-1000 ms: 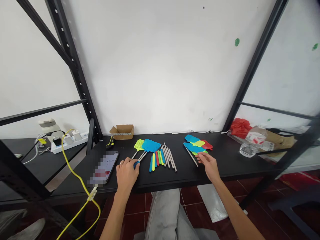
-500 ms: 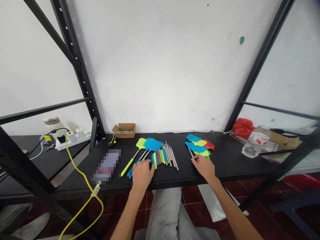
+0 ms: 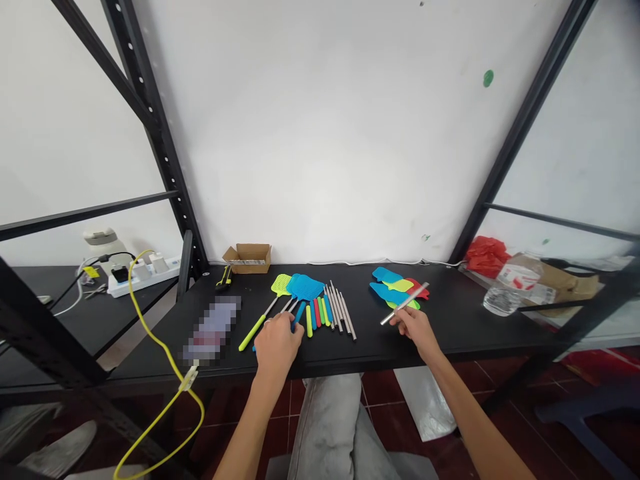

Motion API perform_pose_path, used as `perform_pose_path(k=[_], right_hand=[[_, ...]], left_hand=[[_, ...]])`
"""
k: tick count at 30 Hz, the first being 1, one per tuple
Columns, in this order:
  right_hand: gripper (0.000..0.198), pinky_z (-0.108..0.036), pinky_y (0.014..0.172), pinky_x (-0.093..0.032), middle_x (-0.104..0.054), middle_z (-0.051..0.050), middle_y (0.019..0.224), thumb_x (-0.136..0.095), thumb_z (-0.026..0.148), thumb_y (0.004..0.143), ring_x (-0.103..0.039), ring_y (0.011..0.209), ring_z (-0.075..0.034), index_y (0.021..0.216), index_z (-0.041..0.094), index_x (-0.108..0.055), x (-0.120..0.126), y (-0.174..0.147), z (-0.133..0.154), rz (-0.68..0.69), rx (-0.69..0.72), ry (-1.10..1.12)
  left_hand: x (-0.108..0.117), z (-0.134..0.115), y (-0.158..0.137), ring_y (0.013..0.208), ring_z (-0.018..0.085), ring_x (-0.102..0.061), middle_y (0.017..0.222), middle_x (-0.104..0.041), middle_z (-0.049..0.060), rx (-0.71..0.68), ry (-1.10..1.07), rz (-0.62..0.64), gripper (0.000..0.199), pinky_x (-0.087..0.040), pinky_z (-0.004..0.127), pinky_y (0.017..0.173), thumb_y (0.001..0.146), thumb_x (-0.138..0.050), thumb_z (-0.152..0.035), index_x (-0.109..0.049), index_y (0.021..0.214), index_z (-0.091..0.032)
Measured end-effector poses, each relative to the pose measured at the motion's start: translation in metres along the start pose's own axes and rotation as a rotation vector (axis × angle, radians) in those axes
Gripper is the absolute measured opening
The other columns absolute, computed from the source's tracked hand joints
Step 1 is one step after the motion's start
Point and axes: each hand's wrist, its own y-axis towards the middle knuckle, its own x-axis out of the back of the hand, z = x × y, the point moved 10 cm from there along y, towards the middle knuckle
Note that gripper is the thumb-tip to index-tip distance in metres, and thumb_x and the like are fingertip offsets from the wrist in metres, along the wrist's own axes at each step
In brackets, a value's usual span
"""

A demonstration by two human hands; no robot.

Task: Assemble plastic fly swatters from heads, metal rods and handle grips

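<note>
My left hand (image 3: pixel 277 343) is closed on a blue plastic handle (image 3: pixel 299 315), its upper end standing out past my fingers. Beneath and beyond that hand lie assembled fly swatters with a yellow-green head (image 3: pixel 281 285) and blue heads (image 3: pixel 306 288). Just to its right runs a row of coloured handles (image 3: pixel 319 313), then a bundle of metal rods (image 3: pixel 343 311). Between the fingertips of my right hand (image 3: pixel 419 330) is one metal rod (image 3: pixel 406 303), held slantwise over loose blue, yellow-green and red swatter heads (image 3: pixel 385 295).
On the black table (image 3: pixel 370 357) a small cardboard box (image 3: pixel 253 259) and a yellow-black cutter (image 3: pixel 224 280) stand at the back left. A blurred-out phone-like object (image 3: pixel 213 330) joins a yellow cable (image 3: pixel 159 341). A plastic bottle (image 3: pixel 513 283) is at right, beside black shelf posts.
My left hand has picked a blue handle from the row and shifted slightly left. My right hand has lifted the rod and turned it to slant up to the right.
</note>
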Motion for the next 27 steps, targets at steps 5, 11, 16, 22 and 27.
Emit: perform_pose_path(k=[5,11,16,22,27], right_hand=[[0.027,-0.022,0.039,-0.022,-0.067,-0.004,0.07,-0.068,0.041,0.072,-0.044,0.043,-0.01,0.082,0.018,-0.057,-0.04,-0.014,0.013,0.12,-0.022,0.415],[0.027,-0.023,0.04,-0.028,-0.066,-0.004,0.07,-0.07,0.043,0.075,-0.048,0.049,-0.011,0.08,0.019,-0.058,-0.07,-0.025,0.024,0.187,0.035,0.471],[0.027,-0.024,0.043,-0.031,-0.066,-0.005,0.07,-0.07,0.043,0.075,-0.048,0.051,-0.011,0.08,0.018,-0.061,-0.065,-0.029,0.021,0.194,0.043,0.465],[0.025,-0.024,0.043,-0.03,-0.065,-0.003,0.066,-0.071,0.041,0.074,-0.047,0.049,-0.011,0.076,0.019,-0.06,-0.063,-0.03,0.022,0.18,0.037,0.469],[0.025,-0.024,0.044,-0.029,-0.064,-0.003,0.067,-0.068,0.042,0.077,-0.047,0.05,-0.012,0.077,0.019,-0.059,-0.065,-0.03,0.023,0.198,0.052,0.435]], left_hand=[[0.001,-0.037,-0.01,0.086,0.02,-0.062,0.098,-0.066,0.005,-0.207,-0.291,0.0,0.018,-0.044,0.026,0.068,0.085,-0.051,-0.024,-0.063,0.098,-0.021],[-0.028,-0.075,-0.031,0.092,0.02,-0.061,0.098,-0.067,0.004,-0.387,-0.463,0.112,0.021,-0.047,0.028,0.072,0.087,-0.051,-0.025,-0.062,0.105,-0.024],[-0.029,-0.081,-0.038,0.096,0.022,-0.058,0.1,-0.067,0.004,-0.473,-0.465,0.093,0.022,-0.048,0.03,0.075,0.09,-0.048,-0.024,-0.062,0.106,-0.025],[-0.028,-0.08,-0.037,0.096,0.022,-0.059,0.099,-0.066,0.005,-0.457,-0.474,0.099,0.023,-0.049,0.031,0.077,0.09,-0.047,-0.025,-0.063,0.106,-0.023],[-0.029,-0.078,-0.036,0.098,0.023,-0.058,0.1,-0.066,0.006,-0.451,-0.505,0.112,0.024,-0.049,0.033,0.078,0.09,-0.047,-0.026,-0.063,0.108,-0.023]])
